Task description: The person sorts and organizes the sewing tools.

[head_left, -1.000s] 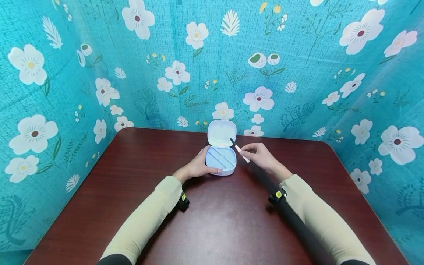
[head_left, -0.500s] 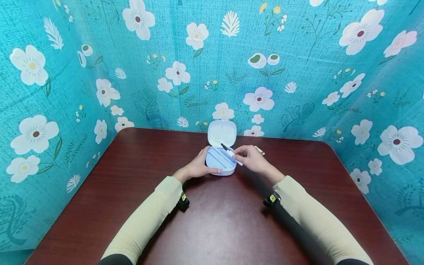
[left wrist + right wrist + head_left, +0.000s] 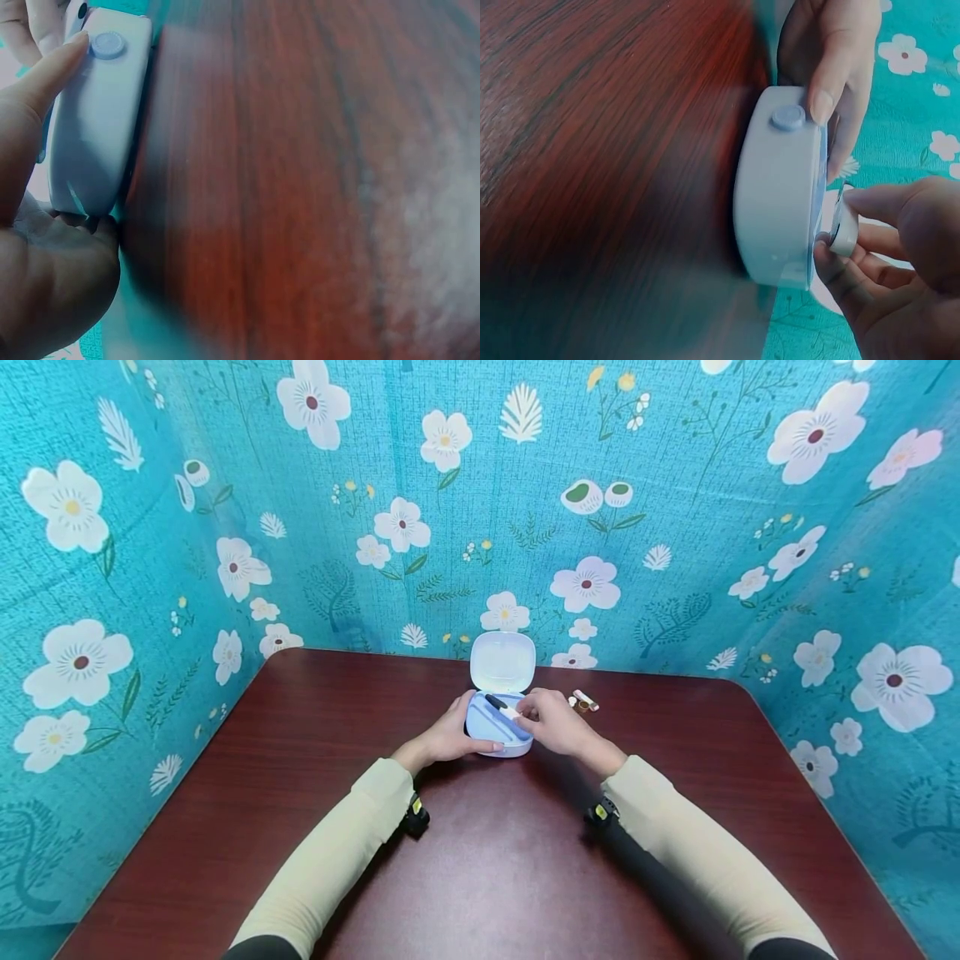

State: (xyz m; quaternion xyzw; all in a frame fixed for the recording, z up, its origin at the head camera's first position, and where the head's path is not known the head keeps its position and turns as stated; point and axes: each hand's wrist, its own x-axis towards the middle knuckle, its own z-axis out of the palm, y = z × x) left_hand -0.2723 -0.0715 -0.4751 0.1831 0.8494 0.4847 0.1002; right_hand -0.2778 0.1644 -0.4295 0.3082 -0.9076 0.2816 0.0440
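Observation:
A pale blue and white case (image 3: 500, 724) stands on the table with its hinged lid (image 3: 502, 661) raised. A diagonal groove shows inside its base. My left hand (image 3: 450, 737) grips the case's left side, its thumb at the front near the round button (image 3: 107, 45). Between the thumb and fingers of my right hand (image 3: 558, 722) is a white pen-like stick (image 3: 507, 712) with a black end (image 3: 495, 702), held low over the right of the tray. Whether the stick touches the tray, I cannot tell. My fingers hide its near end.
Behind my right hand lie a small white and reddish stick (image 3: 586, 700), a small brown ring-like thing (image 3: 583, 707) and a tiny white piece (image 3: 572, 701). The dark red wooden table (image 3: 480, 860) ends at a blue flowered curtain (image 3: 420, 552) close behind the lid.
My right hand has moved left and lowered the stick from beside the case to over its tray. Small things behind the hand have come into view. My left hand has kept its hold.

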